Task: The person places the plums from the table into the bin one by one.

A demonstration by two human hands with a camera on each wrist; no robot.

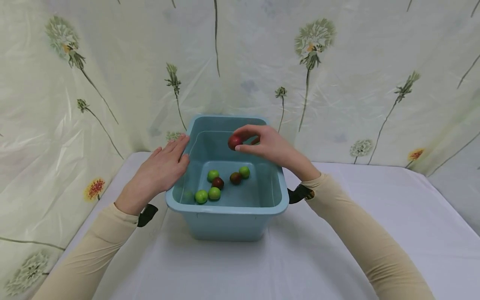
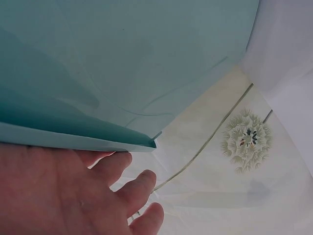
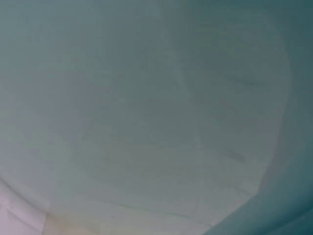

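Observation:
My right hand [image 1: 268,143] pinches a red, plum-like fruit [image 1: 235,142] between thumb and fingers, above the inside of a blue plastic basin [image 1: 228,210]. On the basin floor lie several green round fruits [image 1: 201,196] and two dark red ones, one dark red fruit [image 1: 218,183] among the green at left and another dark red fruit [image 1: 236,178] touching a green one. Fingers extended, my left hand [image 1: 161,168] rests against the basin's left rim; the left wrist view shows that hand [image 2: 93,191] along the rim [image 2: 73,139]. The right wrist view holds only blurred basin wall [image 3: 274,196].
The basin stands on a table with a white cloth [image 1: 337,233]. Behind it hangs a pale sheet [image 1: 240,54] printed with dandelions and flowers, which also runs down the left side.

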